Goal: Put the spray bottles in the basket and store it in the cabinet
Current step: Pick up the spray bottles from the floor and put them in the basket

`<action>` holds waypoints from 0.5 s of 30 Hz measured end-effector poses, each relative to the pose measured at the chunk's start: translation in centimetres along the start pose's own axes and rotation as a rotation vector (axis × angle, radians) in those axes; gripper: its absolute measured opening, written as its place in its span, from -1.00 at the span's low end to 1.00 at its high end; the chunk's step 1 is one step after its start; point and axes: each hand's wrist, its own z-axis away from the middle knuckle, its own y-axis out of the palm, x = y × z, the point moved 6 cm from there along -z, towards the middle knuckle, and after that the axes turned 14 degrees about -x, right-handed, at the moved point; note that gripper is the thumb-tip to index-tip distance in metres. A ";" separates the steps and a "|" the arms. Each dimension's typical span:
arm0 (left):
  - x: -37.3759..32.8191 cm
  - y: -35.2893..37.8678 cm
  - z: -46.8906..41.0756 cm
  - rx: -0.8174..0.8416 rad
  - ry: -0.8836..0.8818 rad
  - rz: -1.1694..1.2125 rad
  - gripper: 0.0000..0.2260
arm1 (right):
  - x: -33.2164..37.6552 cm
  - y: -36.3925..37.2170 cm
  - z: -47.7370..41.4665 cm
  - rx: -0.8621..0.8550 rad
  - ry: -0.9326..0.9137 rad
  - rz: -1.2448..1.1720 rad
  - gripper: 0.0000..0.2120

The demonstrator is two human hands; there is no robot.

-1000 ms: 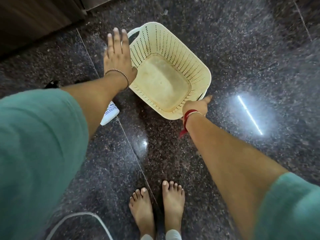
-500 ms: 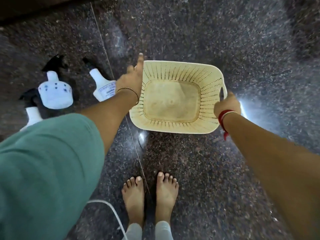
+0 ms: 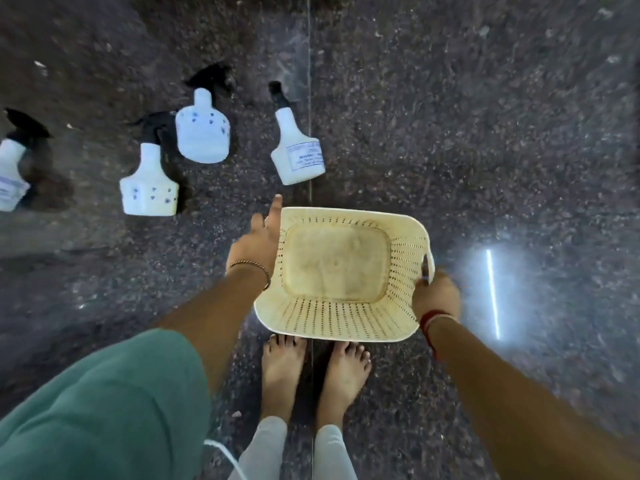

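**Basket positioning ahead of loading**

The floor (image 3: 450, 116) is dark speckled polished stone with a ceiling light reflected at centre right. I hold the cream perforated basket (image 3: 341, 317) in the lower centre of the frame, above my bare feet. My left hand (image 3: 254, 245) presses against its left wall with the index finger extended, not fully wrapped. My right hand (image 3: 436, 294) is closed on the right rim beside the handle cut-out.

Contents: the basket is empty; only its stained bottom shows.

Four white spray bottles with black trigger heads lie on the floor in the upper left. The labelled bottle (image 3: 299, 154) is nearest, just beyond the basket's far left corner. The round dotted bottle (image 3: 202, 135) and the square dotted bottle (image 3: 149, 194) lie further left, and a fourth bottle (image 3: 10, 171) sits at the left edge. No cabinet is in view.

Recommended procedure: I would set the basket flat on the floor close to the bottles, then load with a freed hand, nearest bottle first.
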 end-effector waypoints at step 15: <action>16.3 -1.0 1.7 -0.125 -0.255 0.106 -0.32 | 11.6 7.0 7.2 0.052 -0.288 0.074 -0.82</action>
